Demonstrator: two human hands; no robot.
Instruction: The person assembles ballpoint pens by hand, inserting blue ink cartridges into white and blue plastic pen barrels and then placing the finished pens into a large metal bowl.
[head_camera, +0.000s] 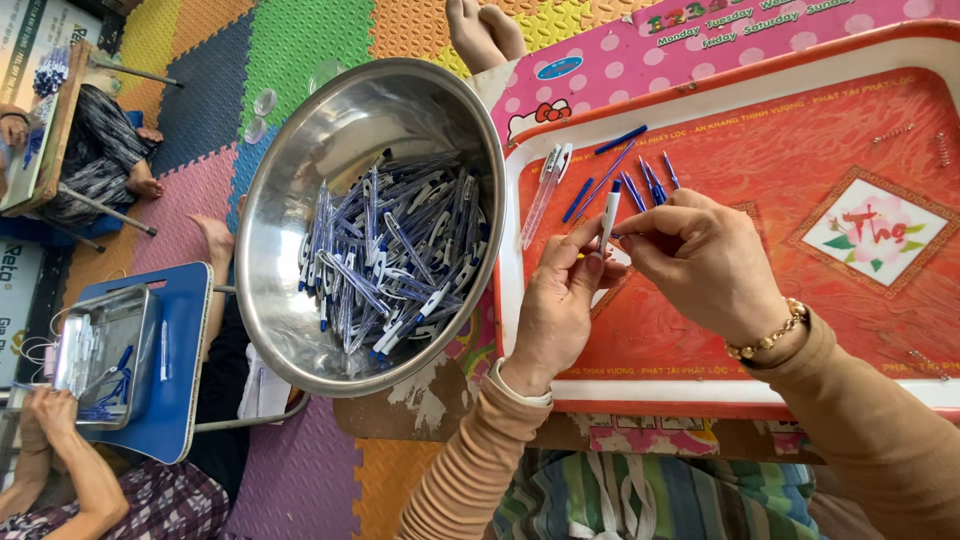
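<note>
My left hand (560, 300) pinches a white pen barrel (609, 212) upright over the red tray (760, 130). My right hand (700, 260) meets it from the right, fingertips closed on a thin piece at the barrel; what it grips is mostly hidden. Loose blue refills and caps (640, 180) and a clear pen barrel (545, 190) lie on the tray just beyond my fingers. A big steel bowl (300, 200) to the left holds a heap of several blue-and-white pens (390, 255).
A pink dotted table (600, 70) carries the tray. Small metal springs (940, 150) lie at the tray's right. Another person sits at lower left with a metal tray (110, 350) on a blue desk (190, 370). Coloured foam mats (300, 40) cover the floor.
</note>
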